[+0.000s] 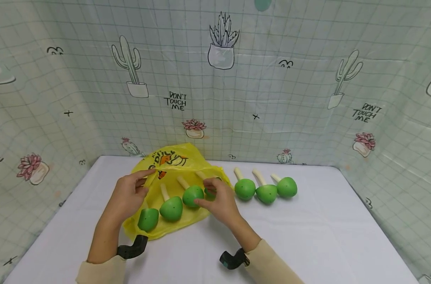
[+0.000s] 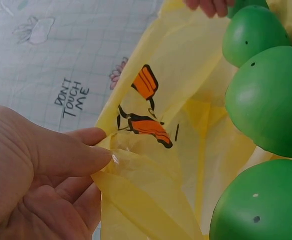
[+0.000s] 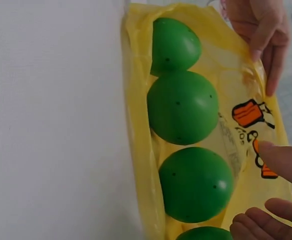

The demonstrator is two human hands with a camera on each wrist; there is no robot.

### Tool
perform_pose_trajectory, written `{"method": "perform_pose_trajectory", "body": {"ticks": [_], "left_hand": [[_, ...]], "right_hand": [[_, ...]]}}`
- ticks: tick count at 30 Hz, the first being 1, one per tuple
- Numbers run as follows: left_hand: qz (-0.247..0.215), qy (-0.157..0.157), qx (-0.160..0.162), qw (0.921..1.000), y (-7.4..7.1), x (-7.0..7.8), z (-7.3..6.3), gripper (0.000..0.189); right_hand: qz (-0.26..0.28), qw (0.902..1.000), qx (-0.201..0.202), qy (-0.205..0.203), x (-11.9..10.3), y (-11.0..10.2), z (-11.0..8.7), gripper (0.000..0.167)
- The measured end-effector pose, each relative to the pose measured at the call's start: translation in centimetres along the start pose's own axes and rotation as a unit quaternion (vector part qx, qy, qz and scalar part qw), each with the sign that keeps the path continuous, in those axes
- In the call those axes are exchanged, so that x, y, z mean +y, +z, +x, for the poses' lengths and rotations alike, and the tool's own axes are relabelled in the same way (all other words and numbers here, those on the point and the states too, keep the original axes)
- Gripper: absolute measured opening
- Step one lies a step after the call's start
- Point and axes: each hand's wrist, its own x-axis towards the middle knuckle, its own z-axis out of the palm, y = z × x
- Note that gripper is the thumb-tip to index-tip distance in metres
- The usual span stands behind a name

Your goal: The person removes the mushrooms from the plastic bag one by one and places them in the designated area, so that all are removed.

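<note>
A yellow plastic bag (image 1: 173,230) with a printed orange and black picture lies with its mouth spread. Inside are several toy mushrooms with green caps dotted black and pale stems; one green toy mushroom (image 1: 171,209) lies in the middle of the bag. My left hand (image 1: 128,195) pinches the bag's edge between thumb and fingers, plainest in the left wrist view. My right hand (image 1: 220,199) hovers over the bag's right part, thumb and fingers apart, beside the rightmost mushrooms inside. In the right wrist view its fingers (image 3: 283,162) hold nothing.
Three more green toy mushrooms stand in a row on the white table (image 1: 308,236), right of the bag; the middle toy mushroom (image 1: 267,193) touches its neighbours. A grid-patterned curtain (image 1: 258,94) with cactus drawings hangs behind and at both sides.
</note>
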Motion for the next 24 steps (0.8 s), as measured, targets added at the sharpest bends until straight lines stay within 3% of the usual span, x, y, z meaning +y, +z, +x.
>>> {"method": "perform_pose_trajectory", "body": {"ticks": [14, 24], "left_hand": [[0.009, -0.012, -0.002, 0.9999, 0.1, -0.1, -0.2, 0.056], [0.0, 0.009, 0.001, 1.0, 0.2, 0.0, 0.0, 0.054]], "right_hand": [[-0.073, 0.9972, 0.004, -0.013, 1.0, 1.9, -0.5, 0.06], [-0.113, 0.9936, 0.007, -0.002, 0.5, 2.3, 0.1, 0.064]]}}
